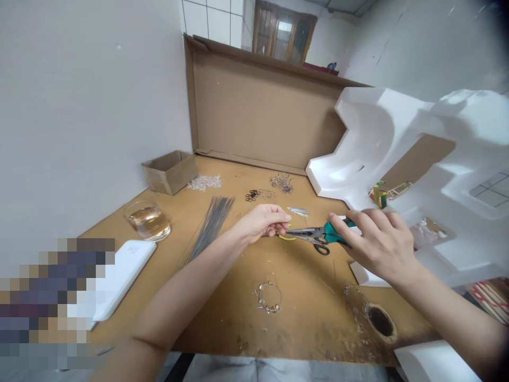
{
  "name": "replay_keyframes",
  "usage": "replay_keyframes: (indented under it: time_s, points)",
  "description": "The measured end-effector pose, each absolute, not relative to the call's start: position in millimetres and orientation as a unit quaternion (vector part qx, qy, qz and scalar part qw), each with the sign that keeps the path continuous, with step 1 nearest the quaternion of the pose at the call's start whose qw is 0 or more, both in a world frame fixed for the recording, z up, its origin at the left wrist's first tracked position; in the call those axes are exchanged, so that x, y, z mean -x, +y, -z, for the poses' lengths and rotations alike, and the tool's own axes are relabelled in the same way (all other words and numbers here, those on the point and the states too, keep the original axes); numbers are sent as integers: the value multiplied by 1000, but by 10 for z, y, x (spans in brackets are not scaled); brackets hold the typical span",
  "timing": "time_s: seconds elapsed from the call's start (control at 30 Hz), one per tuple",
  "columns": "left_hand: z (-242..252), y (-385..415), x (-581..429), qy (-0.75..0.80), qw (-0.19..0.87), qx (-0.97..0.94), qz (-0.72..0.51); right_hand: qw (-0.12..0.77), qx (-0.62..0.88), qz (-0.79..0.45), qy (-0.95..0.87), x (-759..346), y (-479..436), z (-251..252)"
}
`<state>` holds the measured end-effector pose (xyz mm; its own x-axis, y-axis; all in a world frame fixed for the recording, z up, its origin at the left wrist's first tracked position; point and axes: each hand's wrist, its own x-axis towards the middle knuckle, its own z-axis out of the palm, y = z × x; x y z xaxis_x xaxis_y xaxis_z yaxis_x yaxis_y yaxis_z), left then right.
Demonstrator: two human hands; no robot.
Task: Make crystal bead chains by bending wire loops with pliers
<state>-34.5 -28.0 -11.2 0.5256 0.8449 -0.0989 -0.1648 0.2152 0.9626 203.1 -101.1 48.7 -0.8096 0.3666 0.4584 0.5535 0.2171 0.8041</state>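
Note:
My right hand (379, 241) is wrapped round the green handles of long-nose pliers (312, 232), whose jaws point left. At the jaw tips, my left hand (267, 220) is closed in a pinch; anything between its fingers is too small to make out. Below the pliers, black-handled scissors (321, 248) lie on the table, partly covered. Something yellow and curved (287, 237) shows under the jaws. Nearer me lies a thin wire ring with clear beads (270, 307). To the left is a bundle of straight grey wires (210, 223).
Behind lie black rings (252, 196), clear beads (204, 182), tangled wire pieces (282, 183) and short pins (299, 211). A cardboard box (170, 175), glass of liquid (148, 222) and white case (127, 273) stand left. White foam (369, 122) rises right; a hole (380, 321) pierces the table (222, 329).

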Motion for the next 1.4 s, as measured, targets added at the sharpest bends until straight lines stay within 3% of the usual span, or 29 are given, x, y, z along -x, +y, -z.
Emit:
replay_keyframes:
  time_s: [0.5,0.6,0.77,0.87,1.0,1.2,1.4]
  points:
    - [115,-297,317,349,664,-545,-376,54,319,506,-800,-2018,-1020,-493]
    - [108,-387,289,353,580,-600,-424,48,350,460,-814,-2052,-1018,-455]
    - [147,-552,262,314,291,-756,-495,36,475,307,-824,-2098,-1076,-413]
    - [161,-577,259,271,205,-795,-502,13,533,227,-815,-2096,-1109,-436]
    - [156,-566,250,282,235,-795,-483,-4,566,173,-806,-2083,-1115,-464]
    - [135,-512,257,350,286,-752,-480,17,577,189,-794,-2082,-1110,-401]
    - [66,-465,283,361,419,-677,-485,26,587,217,-780,-2029,-1132,-386]
